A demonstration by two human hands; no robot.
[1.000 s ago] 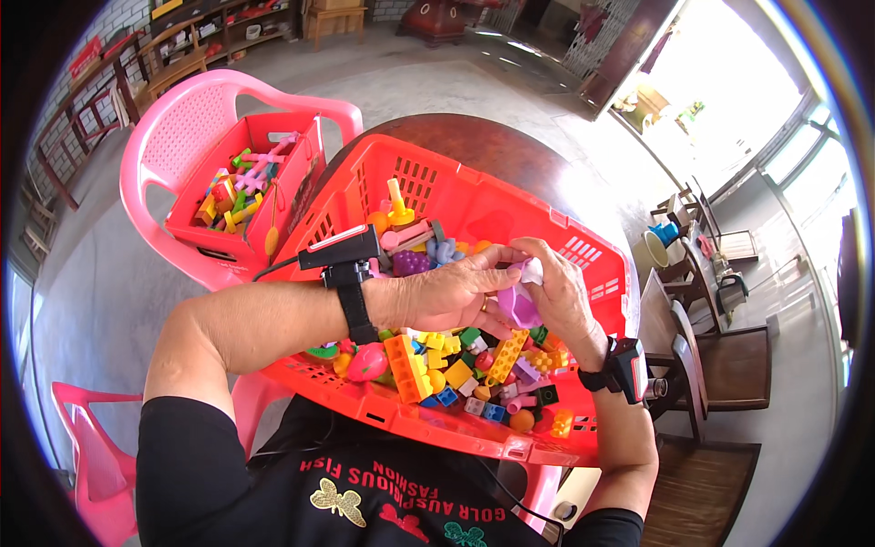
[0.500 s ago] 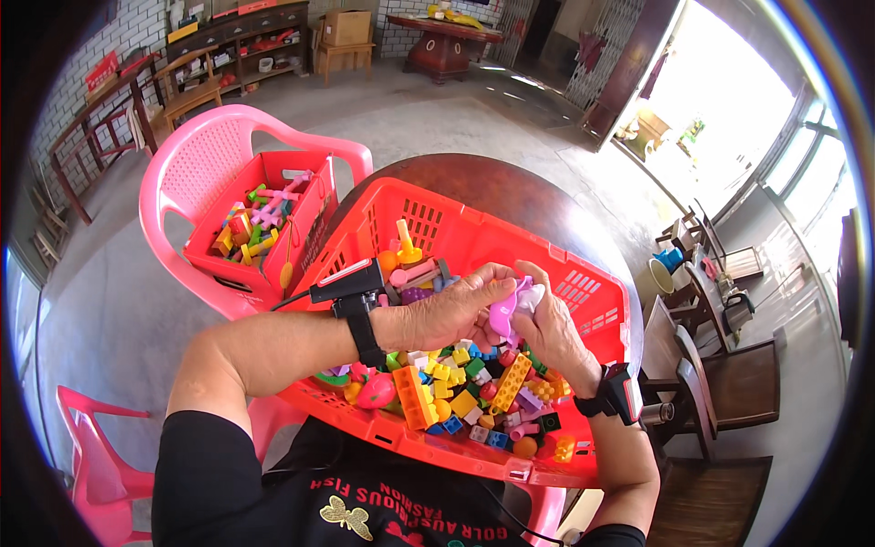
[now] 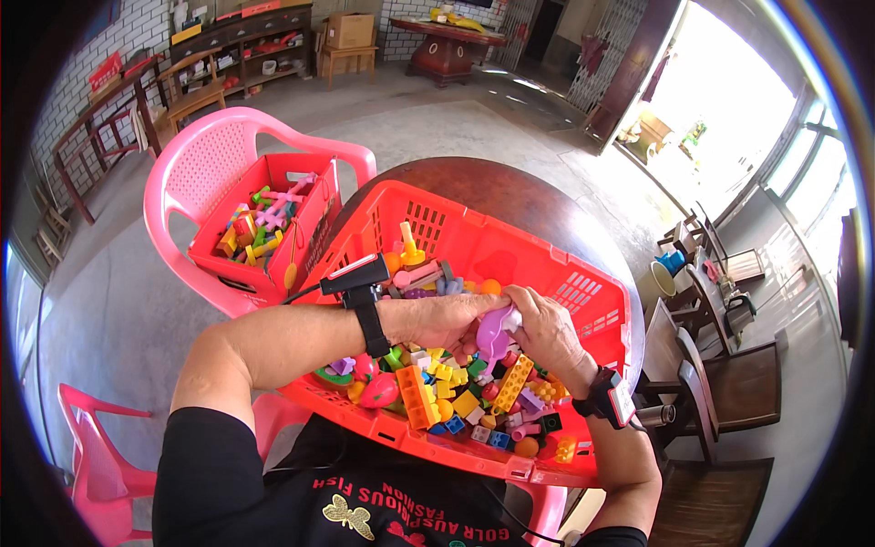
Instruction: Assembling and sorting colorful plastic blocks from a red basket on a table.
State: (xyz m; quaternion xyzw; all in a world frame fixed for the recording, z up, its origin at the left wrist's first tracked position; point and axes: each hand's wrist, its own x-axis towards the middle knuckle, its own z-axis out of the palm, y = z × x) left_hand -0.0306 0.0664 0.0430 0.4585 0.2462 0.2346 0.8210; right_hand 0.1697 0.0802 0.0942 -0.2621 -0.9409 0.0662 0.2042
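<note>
A small purple plastic toy [image 3: 494, 334] with a white part is held between my two hands, above a red plastic basket [image 3: 538, 239]. My left hand [image 3: 447, 323] closes on its left side, fingers partly hidden behind it. My right hand [image 3: 547, 330] pinches it from the right near the white part. Its exact kind I cannot make out. Under my hands lie many loose toy pieces: an orange building block [image 3: 415, 398], a yellow-orange perforated strip [image 3: 512, 383], a pink-red toy fruit [image 3: 379, 392] and several small bricks. A yellow peg-like piece [image 3: 411, 244] stands near the basket's far left corner.
The basket rests on a round dark table [image 3: 474, 175]. Left of it, a pink plastic chair [image 3: 196, 178] carries a red box [image 3: 314, 214] of toy pieces. Another pink chair [image 3: 96, 456] stands at lower left. Wooden chairs [image 3: 743, 387] stand to the right.
The purple toy has turned in my hands, and more of its length now points down toward the blocks. Both hands have shifted slightly lower, with my right hand's fingers now folded over its top.
</note>
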